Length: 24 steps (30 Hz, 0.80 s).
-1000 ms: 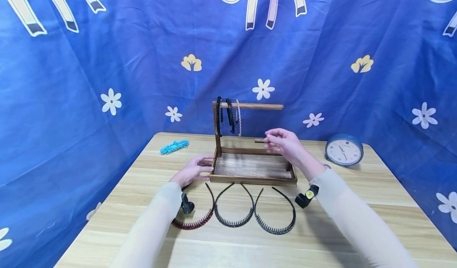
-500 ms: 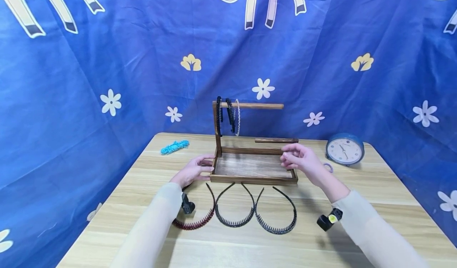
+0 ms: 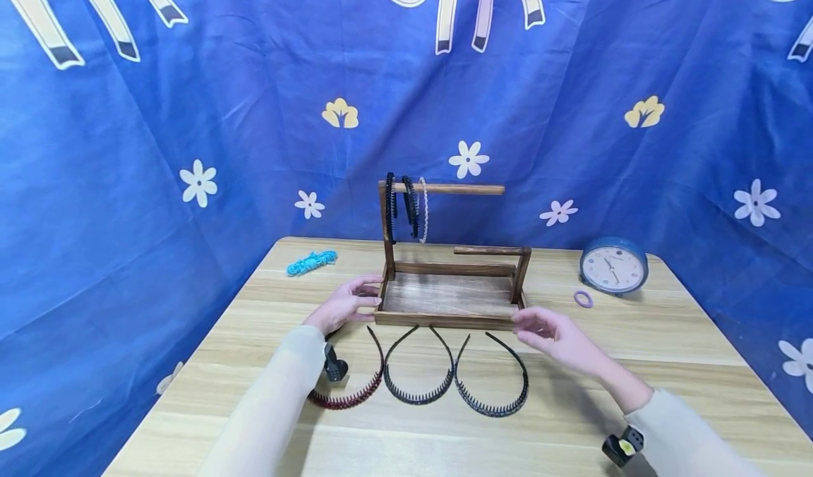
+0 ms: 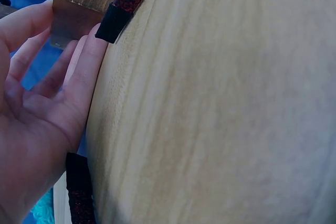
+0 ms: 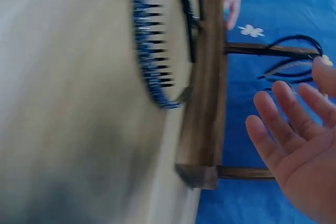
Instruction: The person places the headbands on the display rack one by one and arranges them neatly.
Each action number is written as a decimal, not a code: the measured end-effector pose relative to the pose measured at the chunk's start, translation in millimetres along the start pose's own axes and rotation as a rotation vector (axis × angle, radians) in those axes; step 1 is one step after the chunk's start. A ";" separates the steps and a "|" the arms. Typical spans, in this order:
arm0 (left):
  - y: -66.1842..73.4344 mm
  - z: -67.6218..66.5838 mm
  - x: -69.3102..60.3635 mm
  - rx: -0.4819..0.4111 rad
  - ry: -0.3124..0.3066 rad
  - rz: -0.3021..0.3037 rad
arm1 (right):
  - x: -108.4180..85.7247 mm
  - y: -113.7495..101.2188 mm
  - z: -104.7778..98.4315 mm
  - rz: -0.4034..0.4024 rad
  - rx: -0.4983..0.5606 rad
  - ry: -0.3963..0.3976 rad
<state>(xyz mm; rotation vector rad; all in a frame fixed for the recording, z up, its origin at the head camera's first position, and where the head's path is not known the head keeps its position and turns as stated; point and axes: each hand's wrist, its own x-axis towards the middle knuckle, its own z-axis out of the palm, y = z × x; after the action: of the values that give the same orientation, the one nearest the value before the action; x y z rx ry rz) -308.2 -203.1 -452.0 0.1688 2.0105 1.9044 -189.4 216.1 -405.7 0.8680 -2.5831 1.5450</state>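
A wooden stand (image 3: pixel 444 319) with a tray base and two arms is on the table. Several headbands, among them a black toothed headband (image 3: pixel 390 205) and a white wavy headband (image 3: pixel 425 212), hang on its upper arm. My left hand (image 3: pixel 346 304) touches the tray's left end with outstretched fingers; its fingertips meet the wood corner (image 4: pixel 79 11) in the left wrist view. My right hand (image 3: pixel 559 334) is by the front right corner, fingers loose, palm bare in the right wrist view. In front lie a red headband (image 3: pixel 346 401), a black headband (image 3: pixel 416 396) and a blue-grey headband (image 3: pixel 492 409).
The stand's lower arm (image 3: pixel 485 250) is bare. A round blue clock (image 3: pixel 612 267) is at the back right, with a purple ring (image 3: pixel 583 299) near it. A turquoise bundle (image 3: pixel 311 262) lies at the back left. A blue cloth (image 3: pixel 254 110) hangs behind the table (image 3: pixel 406 442).
My right hand has moved from the lower arm's tip rightward, then down to the tray's front right corner, uncovering the lower arm and purple ring. My left hand has stayed put.
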 end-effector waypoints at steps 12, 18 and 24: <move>0.7 1.6 0.6 0.001 0.007 -0.010 | -36.2 17.7 17.5 -0.332 -0.515 -0.127; -1.1 0.3 0.6 0.011 -0.007 0.003 | -41.7 20.5 25.3 -0.404 -0.640 -0.165; -3.0 -1.1 1.8 0.012 -0.020 0.008 | -44.1 24.6 32.6 -0.428 -0.698 -0.204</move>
<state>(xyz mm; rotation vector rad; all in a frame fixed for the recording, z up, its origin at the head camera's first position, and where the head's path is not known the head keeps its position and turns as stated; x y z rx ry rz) -309.8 -203.8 -455.2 0.1985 2.0119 1.8882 -154.8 218.3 -454.8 1.3779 -2.5215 0.4168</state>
